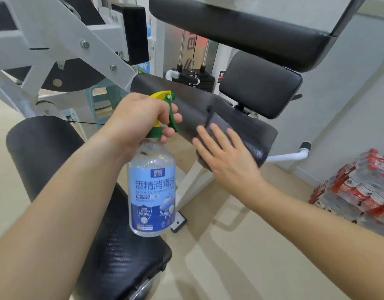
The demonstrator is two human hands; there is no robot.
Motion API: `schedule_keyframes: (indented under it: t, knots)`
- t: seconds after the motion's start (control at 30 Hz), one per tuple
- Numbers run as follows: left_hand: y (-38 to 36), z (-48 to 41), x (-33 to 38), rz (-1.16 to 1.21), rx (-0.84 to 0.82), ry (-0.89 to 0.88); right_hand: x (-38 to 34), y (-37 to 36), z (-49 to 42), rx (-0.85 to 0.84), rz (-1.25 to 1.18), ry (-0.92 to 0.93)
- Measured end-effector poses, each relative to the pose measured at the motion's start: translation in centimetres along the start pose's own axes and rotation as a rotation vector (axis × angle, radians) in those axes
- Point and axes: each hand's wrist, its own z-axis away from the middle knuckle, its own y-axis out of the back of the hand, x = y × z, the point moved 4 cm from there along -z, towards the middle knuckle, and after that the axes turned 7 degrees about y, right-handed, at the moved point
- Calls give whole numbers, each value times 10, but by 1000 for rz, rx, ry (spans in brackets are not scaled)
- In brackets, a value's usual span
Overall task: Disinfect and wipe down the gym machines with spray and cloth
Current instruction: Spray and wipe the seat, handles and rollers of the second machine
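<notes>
View down onto a white-framed gym machine point(63, 40) with black upholstery. The person's left hand point(139, 120) grips the neck of a clear spray bottle point(152, 189), held upright in the near middle of the scene. Its fingers curl round the green trigger point(172, 121) below a yellow and green nozzle head.

The bottle's blue label reads "酒精消毒液" in large characters, with "ALCOHOL DISINFECT…" beneath it, cut off at the bottle's curve. Lower lines read "70-75%", and a shield emblem carries "99.9%". The small brand box at the top of the label is too blurred to read.

To the right of the bottle, the right hand point(228, 154) lies flat with fingers straight and slightly spread. It presses a dark grey cloth point(217, 124) against the black roller pad point(249, 133), which runs from the far left to the near right. The cloth shows beyond the fingertips and under the palm.

A second black roller point(46, 152) sits at the near left, with a long black pad point(126, 256) below the bottle. A black back pad point(260, 85) stands at the far right, and a weight stack point(204, 80) lies behind the roller pad. Shrink-wrapped packs of water bottles point(355, 187) with red labels rest on the beige floor at the right; their print is illegible.
</notes>
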Motion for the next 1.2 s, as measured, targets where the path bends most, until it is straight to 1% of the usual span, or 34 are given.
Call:
schedule_keyframes:
  t: [0.1,0.17,0.23,0.33,0.43,0.57,0.67,0.77,0.87,0.93,1.0,1.1,1.2]
  knots:
    - [5,-18,-3,21,-120,89,17,3,65,35,-24,-37]
    - [7,-32,-4,24,-182,144,22,8,72,35,-11,-45]
    - [9,-48,-6,9,-233,196,18,7,51,18,-6,-78]
    - [15,-79,-2,-50,-285,220,5,1,-7,51,-35,-171]
    - [27,-107,7,-128,-305,133,-8,-4,-78,90,-68,-230]
    - [47,-130,8,-187,-256,14,-18,-9,-152,90,-129,-231]
    - [60,-139,-1,-139,-256,14,-22,-8,-179,61,-159,-225]
    - [68,-142,-6,-33,-292,-12,-19,0,-168,94,-162,-246]
    - [74,-143,-13,5,-317,-33,-14,2,-114,76,-132,-226]
    - [76,-148,-19,18,-300,-20,-7,4,-69,61,-90,-224]
    - [79,-153,-23,17,-268,-5,-5,2,-48,59,-58,-229]
    - [83,-158,-29,-23,-209,-19,-10,-5,-76,43,-66,-221]
    - [90,-164,-31,-54,-138,-49,-17,-9,-136,41,-73,-249]
